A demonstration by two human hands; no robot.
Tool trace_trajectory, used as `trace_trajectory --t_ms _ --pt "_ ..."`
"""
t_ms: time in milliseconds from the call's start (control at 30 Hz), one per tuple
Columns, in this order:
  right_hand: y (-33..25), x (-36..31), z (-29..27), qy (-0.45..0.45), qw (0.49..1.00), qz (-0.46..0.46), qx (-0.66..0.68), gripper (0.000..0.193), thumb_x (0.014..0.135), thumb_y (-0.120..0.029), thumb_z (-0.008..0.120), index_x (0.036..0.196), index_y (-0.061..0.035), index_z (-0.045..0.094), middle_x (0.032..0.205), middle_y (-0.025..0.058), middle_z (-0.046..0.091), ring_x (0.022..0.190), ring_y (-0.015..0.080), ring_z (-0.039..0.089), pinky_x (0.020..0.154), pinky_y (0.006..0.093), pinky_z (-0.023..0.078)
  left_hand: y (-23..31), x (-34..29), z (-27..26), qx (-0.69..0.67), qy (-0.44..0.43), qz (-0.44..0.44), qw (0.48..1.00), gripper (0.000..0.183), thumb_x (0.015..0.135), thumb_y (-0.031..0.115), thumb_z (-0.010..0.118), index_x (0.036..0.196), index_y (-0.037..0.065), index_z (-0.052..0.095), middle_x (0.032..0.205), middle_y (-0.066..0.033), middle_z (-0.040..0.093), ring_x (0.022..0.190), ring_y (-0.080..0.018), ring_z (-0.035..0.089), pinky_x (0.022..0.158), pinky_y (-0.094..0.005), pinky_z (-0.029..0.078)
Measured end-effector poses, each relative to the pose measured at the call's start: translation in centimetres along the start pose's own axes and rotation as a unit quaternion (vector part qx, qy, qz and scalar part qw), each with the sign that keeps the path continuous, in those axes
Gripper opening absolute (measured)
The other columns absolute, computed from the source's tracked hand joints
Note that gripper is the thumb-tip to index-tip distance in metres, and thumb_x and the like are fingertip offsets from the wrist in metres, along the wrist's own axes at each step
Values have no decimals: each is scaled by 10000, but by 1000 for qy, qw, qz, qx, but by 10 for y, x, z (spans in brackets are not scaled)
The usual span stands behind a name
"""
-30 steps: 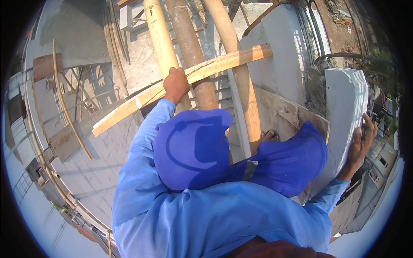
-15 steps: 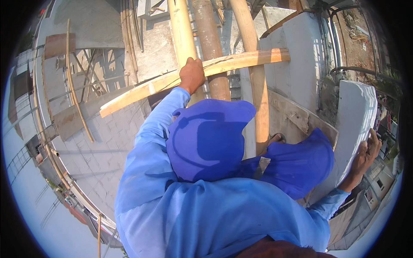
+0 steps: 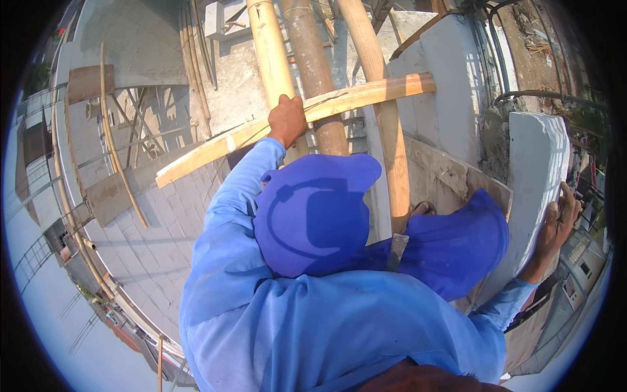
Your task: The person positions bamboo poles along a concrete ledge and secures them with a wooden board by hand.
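Observation:
My left hand [image 3: 287, 121] is closed around a pale wooden plank [image 3: 366, 95], which lies crosswise. The plank passes over a yellow bamboo pole [image 3: 266, 46], a brown weathered pole [image 3: 312, 65] and a light wooden pole [image 3: 366, 46]. The palm is hidden, as I see only the back of this fist. Out to the right, my right hand [image 3: 558, 222] rests with fingers stretched along the outer edge of a white block wall [image 3: 532, 170]. My blue-clothed knees [image 3: 313, 242] are bent below the plank.
My sandalled foot [image 3: 423, 208] stands beside the light pole. A grey block wall [image 3: 144, 255] drops away at left, with thin bamboo scaffold poles [image 3: 111, 130] beyond. A rough board [image 3: 450, 171] lies along the right wall. Dark bent rods [image 3: 542, 96] stick out at far right.
The view has shifted slightly. My left hand keeps its hold on the plank, and my right hand stays at the wall with its fingers a little changed in pose.

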State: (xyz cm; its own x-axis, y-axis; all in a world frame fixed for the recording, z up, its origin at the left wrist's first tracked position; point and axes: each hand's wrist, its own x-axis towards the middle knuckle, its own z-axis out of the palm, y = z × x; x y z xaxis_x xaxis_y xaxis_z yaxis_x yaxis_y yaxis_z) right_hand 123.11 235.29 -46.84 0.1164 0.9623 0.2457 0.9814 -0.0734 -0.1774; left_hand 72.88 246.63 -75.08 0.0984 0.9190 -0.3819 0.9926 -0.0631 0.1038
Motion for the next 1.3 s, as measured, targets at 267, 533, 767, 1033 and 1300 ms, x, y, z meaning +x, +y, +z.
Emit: trace_trajectory --t_ms 267,533,767,1033,1300 --pt "17 -6 -2 -13 1000 3 -12 473 883 -379 508 1214 -48 578 1016 122 519 919 240 476 868 357 383 3 0 -10 22 -59 4 998 232 823 160 546 996 8 568 969 -243 537 765 -393 646 682 -460 527" --pt "-2 -2 3 5 999 17 -36 440 880 -367 497 1193 -69 583 972 110 505 917 249 487 861 372 389 3 -2 -21 46 -100 -13 994 235 835 157 537 1027 27 571 1019 -232 533 802 -392 650 709 -451 529" --pt "-4 -5 0 -14 998 53 -17 420 869 -277 520 1239 -84 573 1154 114 502 1012 245 486 948 376 379 -2 -3 -15 56 -89 17 994 230 845 176 544 1012 23 581 1003 -228 544 806 -393 653 714 -455 531" --pt "0 0 -2 -12 998 -11 -65 398 911 -284 515 1235 -60 569 1198 131 546 1111 269 488 973 370 369 4 -3 -18 66 -95 6 993 236 853 183 539 1026 29 580 1012 -230 546 803 -384 656 700 -436 542" --pt "6 -2 1 2 999 -25 -32 368 903 -263 544 1201 -50 584 1175 115 580 1027 263 494 932 362 377 2 -1 -13 61 -87 0 994 223 856 185 528 1019 40 575 1009 -215 551 805 -370 656 703 -434 539"
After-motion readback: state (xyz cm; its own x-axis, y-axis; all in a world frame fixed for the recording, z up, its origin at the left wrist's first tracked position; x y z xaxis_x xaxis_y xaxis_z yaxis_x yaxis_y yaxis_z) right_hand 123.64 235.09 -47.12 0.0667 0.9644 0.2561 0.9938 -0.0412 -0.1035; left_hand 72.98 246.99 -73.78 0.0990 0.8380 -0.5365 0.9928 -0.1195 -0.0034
